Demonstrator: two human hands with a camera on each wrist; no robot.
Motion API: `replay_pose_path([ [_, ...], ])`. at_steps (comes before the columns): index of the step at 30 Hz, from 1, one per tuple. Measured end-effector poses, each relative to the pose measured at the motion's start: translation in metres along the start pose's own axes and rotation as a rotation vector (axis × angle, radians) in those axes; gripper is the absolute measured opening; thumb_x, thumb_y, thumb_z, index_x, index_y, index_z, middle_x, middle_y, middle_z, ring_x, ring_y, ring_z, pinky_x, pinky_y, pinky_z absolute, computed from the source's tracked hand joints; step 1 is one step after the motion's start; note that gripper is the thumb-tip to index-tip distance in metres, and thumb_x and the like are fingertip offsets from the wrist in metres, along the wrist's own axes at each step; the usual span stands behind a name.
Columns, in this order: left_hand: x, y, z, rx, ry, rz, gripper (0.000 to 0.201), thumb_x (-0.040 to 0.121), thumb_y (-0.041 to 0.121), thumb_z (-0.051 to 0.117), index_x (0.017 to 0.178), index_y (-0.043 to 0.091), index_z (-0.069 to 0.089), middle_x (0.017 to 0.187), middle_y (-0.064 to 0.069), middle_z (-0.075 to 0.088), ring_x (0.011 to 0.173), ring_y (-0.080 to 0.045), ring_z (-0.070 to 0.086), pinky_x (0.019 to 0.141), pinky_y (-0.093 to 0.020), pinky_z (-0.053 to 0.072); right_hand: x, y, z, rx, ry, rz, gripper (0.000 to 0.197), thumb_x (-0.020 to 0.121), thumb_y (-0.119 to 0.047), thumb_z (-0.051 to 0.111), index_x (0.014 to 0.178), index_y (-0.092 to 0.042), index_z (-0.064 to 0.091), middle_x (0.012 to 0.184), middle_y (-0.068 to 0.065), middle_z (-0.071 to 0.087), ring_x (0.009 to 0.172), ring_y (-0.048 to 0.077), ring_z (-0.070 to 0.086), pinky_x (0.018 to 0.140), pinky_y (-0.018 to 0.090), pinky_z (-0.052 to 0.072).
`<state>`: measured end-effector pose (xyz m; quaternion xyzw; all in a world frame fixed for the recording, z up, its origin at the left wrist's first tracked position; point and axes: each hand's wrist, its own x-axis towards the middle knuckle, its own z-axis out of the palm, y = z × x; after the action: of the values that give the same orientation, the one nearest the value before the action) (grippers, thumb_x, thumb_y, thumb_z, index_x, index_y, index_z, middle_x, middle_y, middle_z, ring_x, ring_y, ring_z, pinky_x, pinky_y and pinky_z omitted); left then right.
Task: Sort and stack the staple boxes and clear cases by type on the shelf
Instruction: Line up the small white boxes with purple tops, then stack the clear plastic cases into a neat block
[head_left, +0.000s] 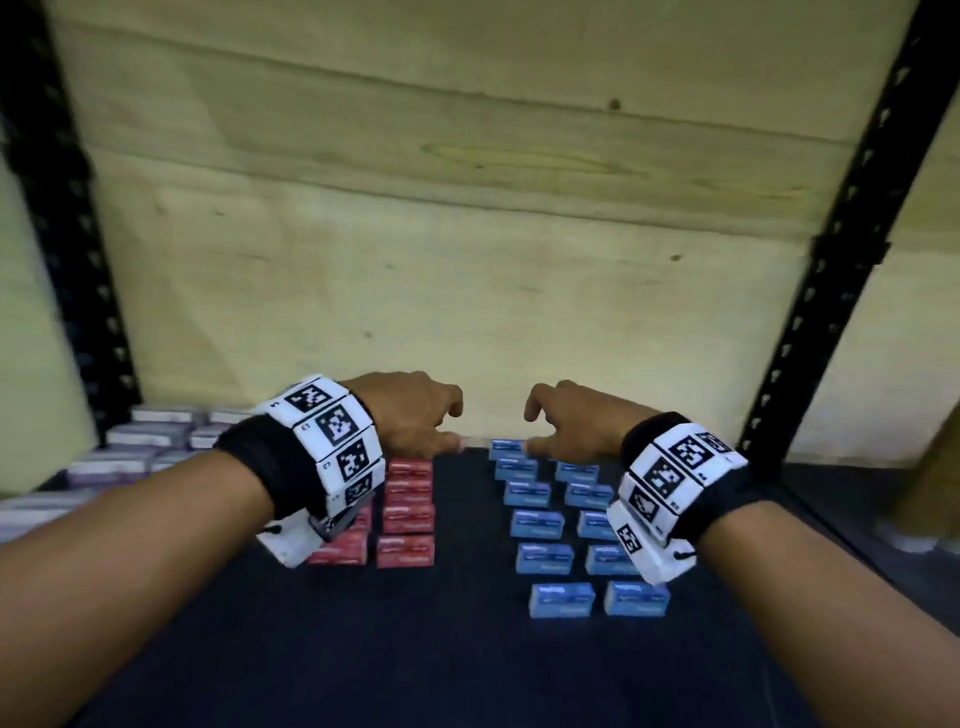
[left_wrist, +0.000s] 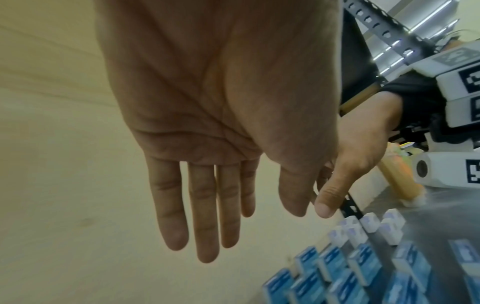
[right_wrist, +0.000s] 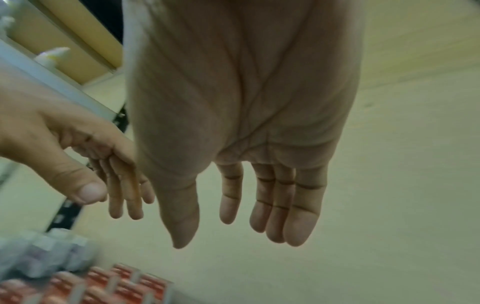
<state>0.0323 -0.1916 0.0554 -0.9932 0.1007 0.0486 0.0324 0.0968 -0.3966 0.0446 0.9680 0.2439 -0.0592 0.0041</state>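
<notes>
Fingers (left_wrist: 202, 216) of both hands straight, relaxed, holding nothing. Blue boxes (head_left: 540, 525): likely light, stiff card; pinch across short sides.

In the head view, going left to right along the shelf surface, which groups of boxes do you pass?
Pale purple-white boxes at the far left → red boxes, partly under the left wrist → a bare strip of dark shelf → blue boxes in two columns, the right one partly under the right wrist.
</notes>
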Motion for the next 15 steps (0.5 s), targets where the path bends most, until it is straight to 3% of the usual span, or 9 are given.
replay_pose_path([
  [8, -0.099, -0.105, 0.022, -0.01, 0.098, -0.262, 0.053, 0.093, 0.057, 0.048, 0.137, 0.03, 0.041, 0.132, 0.005, 0.058, 0.11, -0.018, 0.059, 0.092, -0.039, 0.049, 0.027, -0.137, 0.009, 0.045, 0.028, -0.249, 0.059, 0.093, -0.048, 0.06, 0.14, -0.022, 0.036, 0.134, 0.007, 0.043, 0.107, 0.024, 0.052, 0.087, 0.034, 0.045],
  [15, -0.174, -0.153, 0.053, -0.059, 0.229, -0.418, 0.047, 0.092, 0.059, 0.046, 0.133, 0.034, 0.044, 0.129, 0.005, 0.058, 0.109, -0.017, 0.059, 0.087, -0.038, 0.051, 0.015, -0.228, 0.026, 0.106, 0.051, -0.502, 0.061, 0.092, -0.057, 0.056, 0.139, -0.024, 0.035, 0.131, 0.006, 0.043, 0.117, 0.024, 0.049, 0.097, 0.04, 0.044],
])
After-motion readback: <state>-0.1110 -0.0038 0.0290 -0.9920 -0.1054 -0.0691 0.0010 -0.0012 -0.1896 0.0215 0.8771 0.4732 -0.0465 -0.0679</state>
